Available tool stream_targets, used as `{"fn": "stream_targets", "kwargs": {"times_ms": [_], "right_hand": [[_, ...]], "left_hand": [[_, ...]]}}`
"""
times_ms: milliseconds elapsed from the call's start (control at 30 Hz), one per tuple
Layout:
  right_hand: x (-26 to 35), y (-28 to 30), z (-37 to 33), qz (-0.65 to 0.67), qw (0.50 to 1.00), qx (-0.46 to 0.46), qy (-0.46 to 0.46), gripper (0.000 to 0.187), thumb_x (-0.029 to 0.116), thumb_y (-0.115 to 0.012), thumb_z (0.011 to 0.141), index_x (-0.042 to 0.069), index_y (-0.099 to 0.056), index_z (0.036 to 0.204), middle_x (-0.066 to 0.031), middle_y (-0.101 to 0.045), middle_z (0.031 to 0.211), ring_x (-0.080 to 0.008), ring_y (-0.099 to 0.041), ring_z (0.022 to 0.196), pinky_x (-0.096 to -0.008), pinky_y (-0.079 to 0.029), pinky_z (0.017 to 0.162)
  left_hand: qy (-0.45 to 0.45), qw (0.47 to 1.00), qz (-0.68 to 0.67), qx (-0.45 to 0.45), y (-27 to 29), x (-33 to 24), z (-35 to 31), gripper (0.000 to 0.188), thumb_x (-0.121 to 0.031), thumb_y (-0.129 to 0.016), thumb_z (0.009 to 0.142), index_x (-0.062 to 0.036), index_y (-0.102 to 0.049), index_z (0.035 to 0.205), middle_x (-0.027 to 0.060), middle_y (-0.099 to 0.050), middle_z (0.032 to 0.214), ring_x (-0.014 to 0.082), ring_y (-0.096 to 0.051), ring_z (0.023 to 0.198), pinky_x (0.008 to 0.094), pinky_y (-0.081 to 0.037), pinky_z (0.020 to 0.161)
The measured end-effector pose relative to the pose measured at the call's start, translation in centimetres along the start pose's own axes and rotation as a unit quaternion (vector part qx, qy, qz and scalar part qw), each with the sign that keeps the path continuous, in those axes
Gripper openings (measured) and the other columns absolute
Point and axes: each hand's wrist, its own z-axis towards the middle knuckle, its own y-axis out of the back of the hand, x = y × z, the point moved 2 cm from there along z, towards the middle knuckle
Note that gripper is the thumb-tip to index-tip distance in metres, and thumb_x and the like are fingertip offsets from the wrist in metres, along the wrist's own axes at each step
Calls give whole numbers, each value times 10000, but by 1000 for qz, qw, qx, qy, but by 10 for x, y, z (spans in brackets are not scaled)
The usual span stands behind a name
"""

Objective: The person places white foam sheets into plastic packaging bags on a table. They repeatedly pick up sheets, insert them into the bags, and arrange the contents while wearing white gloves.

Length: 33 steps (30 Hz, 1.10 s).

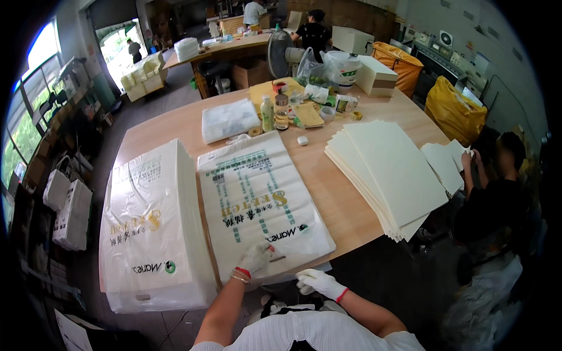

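Under the bent fingers of the left hand (255, 257) lies the stack of printed plastic bags (257, 190); their grip cannot be determined. Right of them, the right hand (321, 284) curls loosely, any hold unclear. Expect light, limp, slippery film; pinch the edge nearest the fingers.

White-gloved left hand (256, 257) on a pile of bags (257, 181), white-gloved right hand (322, 284) near the table (319, 196) edge, another bag pile (140, 205) on the left, big pale sheets (393, 169)
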Motion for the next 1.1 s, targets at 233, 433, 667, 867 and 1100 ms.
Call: {"fn": "stream_targets", "kwargs": {"times_ms": [233, 433, 667, 867, 1100], "right_hand": [[74, -34, 101, 54, 972, -160, 163, 345, 244, -648, 804, 59, -564, 1084, -114, -600, 884, -253, -586, 848, -333, -465, 772], [137, 0, 39, -433, 692, -350, 460, 255, 170, -689, 721, 76, -587, 934, -129, -585, 871, -311, -567, 918, -365, -440, 840], [193, -61, 113, -225, 887, -228, 332, 303, 117, -581, 830, 49, -524, 1120, -156, -548, 1045, -315, -523, 1002, -367, -423, 870], [123, -12, 131, -316, 867, -158, 351, 333, 176, -571, 873, 37, -545, 1174, -119, -592, 1108, -236, -536, 1032, -331, -407, 914], [133, 149, -63, -476, 724, -269, 421, 388, 185, -618, 816, 52, -553, 1175, -135, -599, 1129, -267, -582, 1020, -364, -460, 883]], "left_hand": [[-128, 965, -87, -211, 19, 8, 38, 224, -248, -527, 872, -41, -609, 890, 62, -615, 759, 191, -581, 675, 337, -463, 597], [-31, 816, -523, -245, 99, -3, 68, 134, -174, -528, 880, -80, -600, 943, 1, -587, 726, 78, -493, 582, 233, -405, 506], [-128, 894, -400, -154, 149, -122, 21, 334, -56, -507, 850, -47, -525, 1183, 22, -640, 821, 36, -437, 557, 200, -373, 482], [-244, 921, -244, -178, 166, -168, 31, 461, -17, -511, 830, -19, -425, 1283, 25, -646, 780, 74, -500, 613, 242, -424, 544], [-227, 915, 84, -324, 137, -144, 2, 565, -19, -650, 717, -21, -451, 1246, 118, -623, 950, 269, -597, 830, 347, -478, 766]]}}
